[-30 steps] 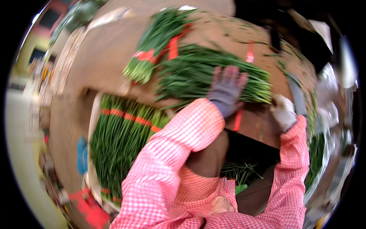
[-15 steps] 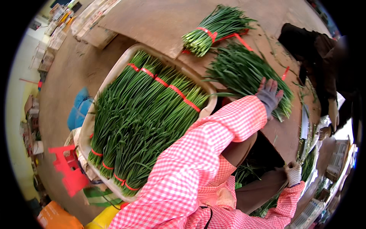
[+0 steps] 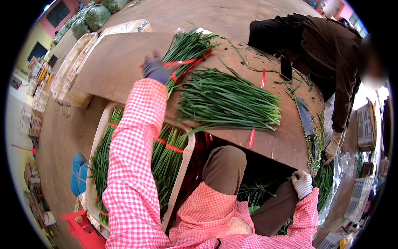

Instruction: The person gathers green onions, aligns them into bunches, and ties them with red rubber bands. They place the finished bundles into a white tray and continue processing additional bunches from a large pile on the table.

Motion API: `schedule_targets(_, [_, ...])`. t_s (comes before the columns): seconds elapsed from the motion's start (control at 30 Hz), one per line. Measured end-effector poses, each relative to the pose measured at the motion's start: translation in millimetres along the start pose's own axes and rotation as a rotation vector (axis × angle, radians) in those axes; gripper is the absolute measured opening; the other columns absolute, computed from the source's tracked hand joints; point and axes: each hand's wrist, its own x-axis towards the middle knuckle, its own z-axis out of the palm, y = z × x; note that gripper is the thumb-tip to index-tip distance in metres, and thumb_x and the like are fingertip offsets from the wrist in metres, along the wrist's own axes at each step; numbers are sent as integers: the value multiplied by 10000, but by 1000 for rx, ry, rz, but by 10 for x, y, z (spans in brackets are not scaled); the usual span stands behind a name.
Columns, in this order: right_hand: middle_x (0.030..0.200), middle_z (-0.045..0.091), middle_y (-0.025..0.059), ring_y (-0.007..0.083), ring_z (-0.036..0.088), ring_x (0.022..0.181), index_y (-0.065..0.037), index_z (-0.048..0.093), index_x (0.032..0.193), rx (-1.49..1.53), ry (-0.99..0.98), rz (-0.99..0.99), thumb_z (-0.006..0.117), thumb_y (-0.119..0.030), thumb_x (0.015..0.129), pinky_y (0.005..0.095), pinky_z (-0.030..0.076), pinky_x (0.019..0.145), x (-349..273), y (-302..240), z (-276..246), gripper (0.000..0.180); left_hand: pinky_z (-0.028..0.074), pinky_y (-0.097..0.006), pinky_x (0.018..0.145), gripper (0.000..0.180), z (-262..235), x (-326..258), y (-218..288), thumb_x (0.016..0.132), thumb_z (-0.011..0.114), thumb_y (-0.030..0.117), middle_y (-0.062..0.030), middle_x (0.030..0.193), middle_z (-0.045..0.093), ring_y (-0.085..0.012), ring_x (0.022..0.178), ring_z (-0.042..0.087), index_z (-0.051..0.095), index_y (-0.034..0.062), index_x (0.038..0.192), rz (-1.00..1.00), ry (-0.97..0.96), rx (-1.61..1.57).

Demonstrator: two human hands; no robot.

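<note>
a bundle of long green chives (image 3: 184,52), tied with a red band, lies on the brown worktop (image 3: 120,62). the gloved left hand (image 3: 155,69) rests on its cut end, fingers spread. the white-gloved right hand (image 3: 302,183) hangs low below the worktop edge, loosely curled, holding nothing. half a second ago the left hand lay on the loose chive pile (image 3: 230,101).

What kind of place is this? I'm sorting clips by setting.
Probably a vegetable packing shed or market stall: bundled green chives lie on a brown worktable, a tray holds more banded bunches, and sacks of greens are stacked behind.
</note>
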Motion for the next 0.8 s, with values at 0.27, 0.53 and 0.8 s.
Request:
schedule_targets(0.27, [768, 652, 173, 323, 633, 718, -22, 676, 787, 113, -49, 83, 647, -138, 716, 387, 504, 699, 55, 19, -48, 139, 317, -529, 1008, 940, 204, 1064, -1033, 672, 743, 563, -150, 1423, 348, -313, 1292, 365, 330, 159, 1414, -403, 59, -989])
schedule_targets(0.53, [741, 648, 166, 320, 633, 699, -27, 675, 763, 94, -57, 86, 641, -134, 718, 389, 504, 688, 146, -51, -59, 120, 434, -423, 919, 881, 250, 490, -563, 669, 784, 514, -169, 1214, 559, -298, 1067, 569, 441, 7, 1302, -190, -159, -650])
schedule_targets(0.8, [731, 644, 166, 320, 632, 693, -29, 675, 763, 117, -51, 105, 643, -137, 721, 395, 501, 682, 145, -59, -34, 120, 428, -374, 950, 928, 54, 222, 137, 575, 851, 470, -229, 1164, 590, -318, 1087, 577, 478, -49, 1248, 41, -482, -133])
